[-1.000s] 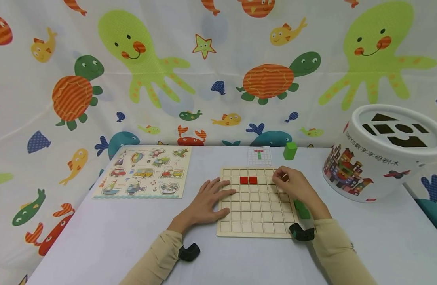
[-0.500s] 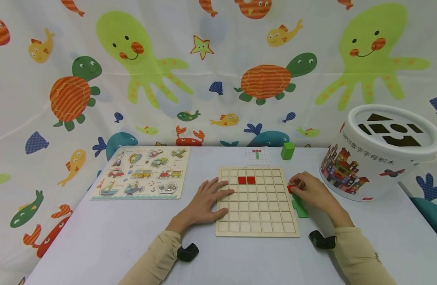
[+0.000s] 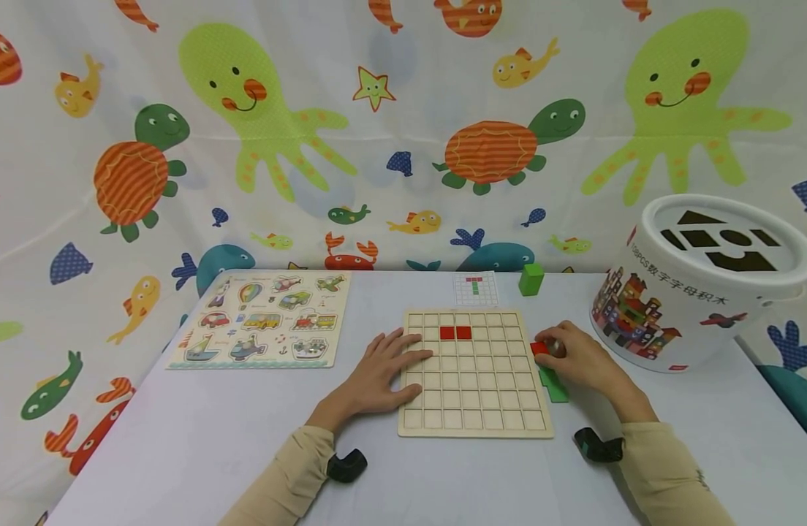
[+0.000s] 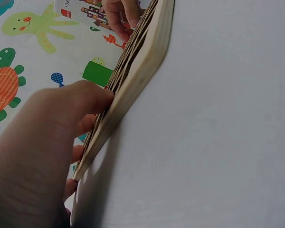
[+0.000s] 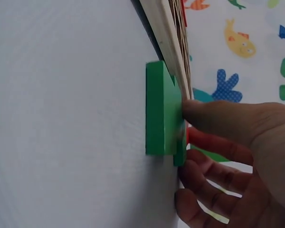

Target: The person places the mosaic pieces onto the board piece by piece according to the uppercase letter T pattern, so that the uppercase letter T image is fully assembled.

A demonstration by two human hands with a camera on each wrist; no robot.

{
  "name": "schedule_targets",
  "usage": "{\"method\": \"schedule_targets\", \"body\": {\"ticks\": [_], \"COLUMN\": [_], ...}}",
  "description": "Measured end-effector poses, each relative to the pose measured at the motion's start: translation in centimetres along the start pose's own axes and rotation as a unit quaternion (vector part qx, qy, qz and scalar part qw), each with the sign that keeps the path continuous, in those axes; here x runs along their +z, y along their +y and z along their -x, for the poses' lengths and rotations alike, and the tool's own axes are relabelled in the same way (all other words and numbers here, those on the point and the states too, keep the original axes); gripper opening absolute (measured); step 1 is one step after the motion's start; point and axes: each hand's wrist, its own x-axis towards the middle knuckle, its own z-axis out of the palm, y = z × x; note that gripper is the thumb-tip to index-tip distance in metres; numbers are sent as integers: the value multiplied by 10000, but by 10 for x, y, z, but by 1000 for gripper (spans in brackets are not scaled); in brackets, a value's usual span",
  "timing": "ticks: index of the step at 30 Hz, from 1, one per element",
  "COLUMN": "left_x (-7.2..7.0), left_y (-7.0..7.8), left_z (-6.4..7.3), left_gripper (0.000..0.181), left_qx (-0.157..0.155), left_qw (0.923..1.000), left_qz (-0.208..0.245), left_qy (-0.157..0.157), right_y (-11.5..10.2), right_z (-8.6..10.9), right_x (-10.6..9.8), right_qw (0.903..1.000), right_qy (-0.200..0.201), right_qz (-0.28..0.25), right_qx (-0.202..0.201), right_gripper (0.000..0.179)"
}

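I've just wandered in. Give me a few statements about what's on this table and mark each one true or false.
1. Two red squares sit side by side in the grid board. True.
2. The left hand is holding a green cube. False: it rests on the board's left edge.
3. A small pattern card lies beyond the board. True.
4. The white bucket stands left of the board. False: it stands to the right.
5. The right hand has its fingers on a red piece. True.

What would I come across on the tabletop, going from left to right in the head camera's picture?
Vehicle picture board → left hand → two red squares → upright green block → right hand → big white-lidded bucket.
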Motion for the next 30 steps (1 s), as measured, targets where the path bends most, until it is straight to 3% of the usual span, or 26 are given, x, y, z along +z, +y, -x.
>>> {"method": "schedule_targets", "body": {"ticks": [20, 25, 30], "left_x": [-2, -2, -2], "left_y": [2, 1, 2], "left_z": [0, 1, 0], "left_gripper": [54, 53, 53], "left_qx": [64, 102, 105], "left_qw": [10000, 9999, 9999], "left_qz": [54, 23, 64], "left_qy": [2, 77, 63], "right_y": [-8, -7, -5], "right_z": [0, -1, -2], "right_x": [6, 7, 8], "right_qw": [9947, 9955, 9993], "right_qy": [405, 399, 215], "right_qz": [914, 822, 163], "right_qx": [245, 242, 263], "right_gripper": [25, 25, 22]}}
